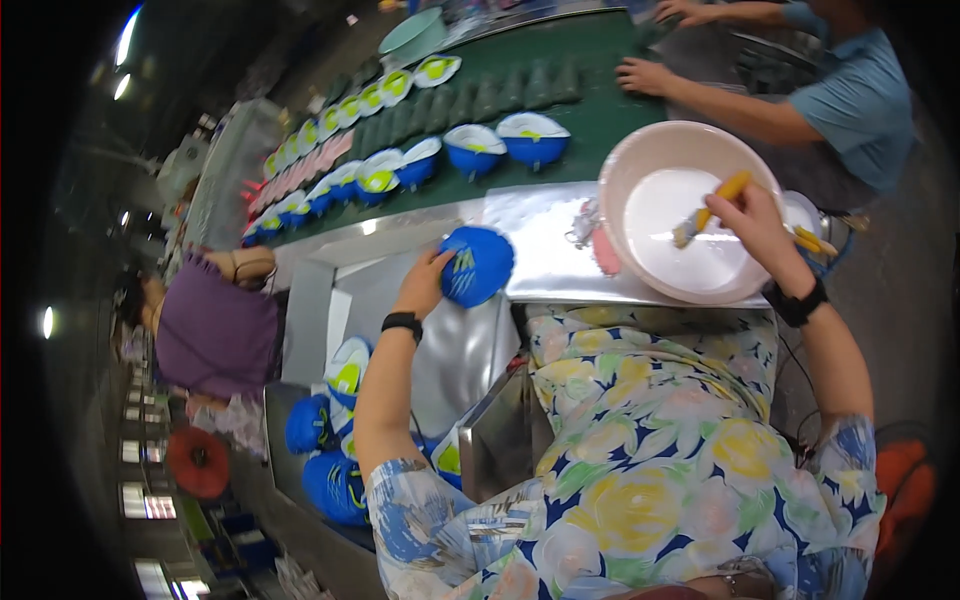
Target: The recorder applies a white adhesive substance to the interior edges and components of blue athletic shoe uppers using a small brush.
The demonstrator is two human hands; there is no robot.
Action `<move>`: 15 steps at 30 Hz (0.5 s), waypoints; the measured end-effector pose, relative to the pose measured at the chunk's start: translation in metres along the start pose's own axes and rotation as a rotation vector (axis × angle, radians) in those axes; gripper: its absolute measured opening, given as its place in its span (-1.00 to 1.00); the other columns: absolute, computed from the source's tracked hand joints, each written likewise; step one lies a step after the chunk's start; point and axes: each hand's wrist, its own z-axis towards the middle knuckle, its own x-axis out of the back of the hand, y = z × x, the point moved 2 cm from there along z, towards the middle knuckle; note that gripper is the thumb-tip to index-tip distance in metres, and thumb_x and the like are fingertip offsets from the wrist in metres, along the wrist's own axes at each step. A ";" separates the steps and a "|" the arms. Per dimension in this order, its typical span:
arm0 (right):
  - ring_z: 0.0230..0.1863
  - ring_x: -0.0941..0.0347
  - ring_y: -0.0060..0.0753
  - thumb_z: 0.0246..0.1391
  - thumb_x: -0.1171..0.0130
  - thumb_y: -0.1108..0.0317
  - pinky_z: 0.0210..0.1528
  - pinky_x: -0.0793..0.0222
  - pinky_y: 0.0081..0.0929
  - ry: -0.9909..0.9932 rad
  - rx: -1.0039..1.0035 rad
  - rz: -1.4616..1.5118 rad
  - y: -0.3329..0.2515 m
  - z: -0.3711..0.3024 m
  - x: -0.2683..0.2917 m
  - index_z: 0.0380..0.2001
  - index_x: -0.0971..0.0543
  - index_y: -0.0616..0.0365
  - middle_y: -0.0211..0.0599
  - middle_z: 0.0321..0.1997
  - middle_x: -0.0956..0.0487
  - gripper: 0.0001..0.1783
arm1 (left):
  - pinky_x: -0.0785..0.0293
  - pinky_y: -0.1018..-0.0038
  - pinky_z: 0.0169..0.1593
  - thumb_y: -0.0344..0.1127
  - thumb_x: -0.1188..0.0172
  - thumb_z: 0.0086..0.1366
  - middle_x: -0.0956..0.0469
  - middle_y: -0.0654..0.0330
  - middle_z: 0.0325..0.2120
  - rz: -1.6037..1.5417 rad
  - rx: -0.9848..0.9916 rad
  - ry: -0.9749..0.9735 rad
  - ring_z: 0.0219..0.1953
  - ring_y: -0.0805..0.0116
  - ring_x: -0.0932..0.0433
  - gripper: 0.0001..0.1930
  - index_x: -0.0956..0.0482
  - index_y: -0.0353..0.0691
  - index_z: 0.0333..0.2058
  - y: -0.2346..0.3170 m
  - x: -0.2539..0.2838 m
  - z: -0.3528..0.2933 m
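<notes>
The left hand [424, 286] pinches the left edge of the blue shoe upper [482, 266], which lies just to that hand's right and well apart from the right hand [756, 226]. The right hand grips the yellow-handled brush [702, 216] over the pale basin [628, 172]; the brush's long axis runs obliquely, its bristle end left of the hand, on the side facing the shoe upper.

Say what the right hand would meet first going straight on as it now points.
Probably the far wall of the round, pale pink plastic basin, though the right hand may pass over it; depth is unclear.
</notes>
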 end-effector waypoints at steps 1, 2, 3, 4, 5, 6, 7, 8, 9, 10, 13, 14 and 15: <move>-0.49 -0.42 -0.60 0.09 -0.29 0.21 -0.45 -0.33 -0.59 0.005 0.018 -0.035 0.000 0.003 -0.001 -0.36 -0.55 0.28 -0.38 -0.54 -0.50 -0.69 | -0.51 0.20 -0.06 -0.57 -0.07 0.10 -0.48 0.08 -0.05 0.031 0.042 -0.027 -0.10 -0.05 -0.54 -0.54 -0.54 -0.02 -0.01 -0.003 -0.001 0.001; -0.51 -0.43 -0.55 0.07 -0.30 0.20 -0.45 -0.34 -0.56 0.021 0.034 -0.063 0.001 0.006 -0.003 -0.38 -0.55 0.29 -0.35 -0.56 -0.50 -0.68 | -0.52 0.18 -0.16 -0.53 -0.11 0.10 -0.51 0.11 -0.16 0.081 0.067 -0.038 -0.17 0.00 -0.56 -0.61 -0.59 -0.01 -0.09 -0.004 -0.003 0.002; -0.51 -0.46 -0.47 0.05 -0.30 0.21 -0.45 -0.36 -0.51 0.040 0.057 -0.085 0.000 0.010 -0.006 -0.38 -0.54 0.30 -0.29 -0.55 -0.52 -0.68 | -0.51 0.16 -0.19 -0.48 -0.15 0.09 -0.51 0.12 -0.27 0.084 0.084 -0.043 -0.20 0.02 -0.57 -0.71 -0.63 -0.03 -0.20 -0.002 -0.002 0.001; -0.52 -0.48 -0.39 0.03 -0.31 0.21 -0.44 -0.38 -0.47 0.057 0.096 -0.102 -0.001 0.015 -0.011 -0.37 -0.54 0.31 -0.23 -0.55 -0.54 -0.67 | -0.51 0.17 -0.19 -0.47 -0.20 0.03 -0.51 0.12 -0.30 0.131 0.079 -0.065 -0.18 0.04 -0.56 -0.73 -0.64 -0.06 -0.24 0.004 -0.003 0.002; -0.51 -0.51 -0.30 0.03 -0.31 0.21 -0.42 -0.40 -0.42 0.045 0.087 -0.134 -0.001 0.021 -0.017 -0.37 -0.54 0.32 -0.16 -0.54 -0.55 -0.66 | -0.52 0.19 -0.16 -0.49 -0.19 0.01 -0.52 0.13 -0.27 0.137 -0.097 -0.007 -0.15 0.06 -0.55 -0.68 -0.64 -0.05 -0.21 0.015 -0.001 0.002; -0.50 -0.53 -0.22 0.02 -0.31 0.21 -0.40 -0.42 -0.38 0.036 0.108 -0.163 -0.002 0.027 -0.025 -0.37 -0.53 0.34 -0.08 -0.52 -0.57 -0.66 | -0.52 0.21 -0.14 -0.52 -0.19 -0.01 -0.54 0.14 -0.24 0.130 -0.246 0.087 -0.13 0.08 -0.54 -0.63 -0.64 -0.04 -0.18 0.027 0.001 0.000; -0.46 -0.55 -0.17 0.01 -0.31 0.21 -0.36 -0.43 -0.35 -0.025 0.067 -0.142 -0.001 0.033 -0.037 -0.37 -0.54 0.34 -0.03 -0.50 -0.59 -0.65 | -0.52 0.21 -0.14 -0.52 -0.19 -0.01 -0.54 0.14 -0.24 0.136 -0.254 0.045 -0.13 0.08 -0.54 -0.63 -0.64 -0.04 -0.18 0.037 -0.001 0.001; -0.43 -0.57 -0.11 0.00 -0.31 0.20 -0.33 -0.45 -0.32 -0.081 0.028 -0.132 0.000 0.037 -0.048 -0.37 -0.54 0.35 0.02 -0.47 -0.60 -0.64 | -0.53 0.24 -0.11 -0.55 -0.18 -0.03 -0.55 0.15 -0.20 0.054 -0.272 0.030 -0.10 0.11 -0.54 -0.58 -0.64 -0.02 -0.14 0.047 -0.003 0.000; -0.40 -0.58 -0.03 -0.01 -0.31 0.20 -0.29 -0.46 -0.29 -0.142 0.024 -0.164 0.002 0.037 -0.058 -0.36 -0.55 0.36 0.07 -0.43 -0.61 -0.63 | -0.53 0.26 -0.08 -0.58 -0.16 -0.05 -0.56 0.17 -0.16 -0.032 -0.333 0.008 -0.08 0.14 -0.53 -0.52 -0.64 0.00 -0.11 0.056 -0.004 -0.002; -0.35 -0.58 0.05 -0.01 -0.30 0.18 -0.25 -0.47 -0.24 -0.217 0.049 -0.195 0.003 0.036 -0.066 -0.35 -0.57 0.34 0.10 -0.40 -0.62 -0.64 | -0.53 0.26 -0.08 -0.58 -0.16 -0.05 -0.56 0.17 -0.16 -0.037 -0.281 0.026 -0.08 0.14 -0.53 -0.52 -0.64 0.00 -0.11 0.059 -0.003 -0.003; -0.28 -0.57 0.13 -0.01 -0.28 0.19 -0.15 -0.46 -0.15 -0.540 0.100 -0.470 0.010 0.025 -0.076 -0.32 -0.57 0.29 0.13 -0.36 -0.62 -0.66 | -0.54 0.27 -0.05 -0.62 -0.10 -0.03 -0.56 0.18 -0.09 0.038 -0.303 -0.060 -0.05 0.14 -0.53 -0.47 -0.63 0.03 -0.06 0.064 -0.004 -0.016; -0.26 -0.56 0.15 -0.02 -0.28 0.22 -0.14 -0.45 -0.12 -0.563 0.109 -0.512 0.011 0.021 -0.072 -0.29 -0.55 0.28 0.14 -0.36 -0.61 -0.66 | -0.54 0.28 -0.06 -0.61 -0.10 -0.03 -0.56 0.20 -0.10 0.074 -0.335 -0.077 -0.05 0.14 -0.53 -0.49 -0.63 0.03 -0.08 0.064 -0.004 -0.022; -0.26 -0.56 0.16 -0.02 -0.28 0.23 -0.14 -0.44 -0.11 -0.525 0.152 -0.525 0.012 0.019 -0.064 -0.30 -0.54 0.28 0.14 -0.36 -0.60 -0.67 | -0.54 0.30 -0.07 -0.60 -0.10 -0.03 -0.56 0.21 -0.11 0.101 -0.399 -0.060 -0.05 0.14 -0.54 -0.51 -0.63 0.02 -0.10 0.064 -0.004 -0.027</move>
